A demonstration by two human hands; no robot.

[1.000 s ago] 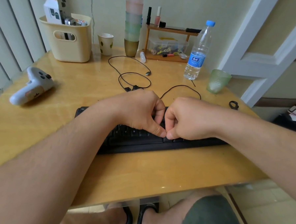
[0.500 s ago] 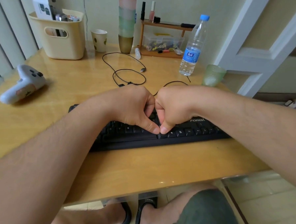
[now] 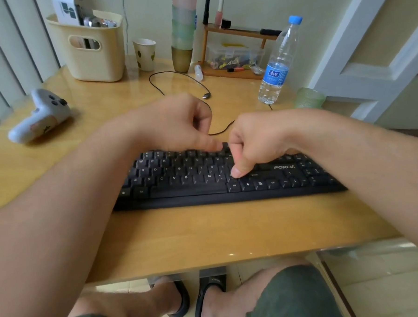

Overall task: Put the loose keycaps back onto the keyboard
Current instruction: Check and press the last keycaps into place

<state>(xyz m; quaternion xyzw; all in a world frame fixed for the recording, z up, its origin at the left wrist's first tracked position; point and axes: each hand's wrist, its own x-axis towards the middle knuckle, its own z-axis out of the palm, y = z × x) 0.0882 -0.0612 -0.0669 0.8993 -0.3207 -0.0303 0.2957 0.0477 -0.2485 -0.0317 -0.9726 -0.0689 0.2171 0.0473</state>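
Left hand (image 3: 174, 126) clenched above keyboard (image 3: 228, 179), blurred; right hand (image 3: 258, 141) curled, thumb pressing a key. Any held keycap hidden.

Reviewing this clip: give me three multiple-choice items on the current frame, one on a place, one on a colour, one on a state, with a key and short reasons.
1. Where does the clear plastic water bottle stand?
A. on the wooden table behind the keyboard's right part
B. inside the cream bin
C. on the floor

2. What colour is the bottle's cap?
A. red
B. blue
C. white

3. What is the right hand doing?
A. lying flat on the table
B. gripping the bottle
C. fingers curled, thumb tip down on the black keyboard

Key: 1 A, it stands upright on the yellow wooden table near the green glass. 2 B, the cap is plainly blue. 3 C, the thumb meets the keys right of the letter block; whether it covers a keycap cannot be told.
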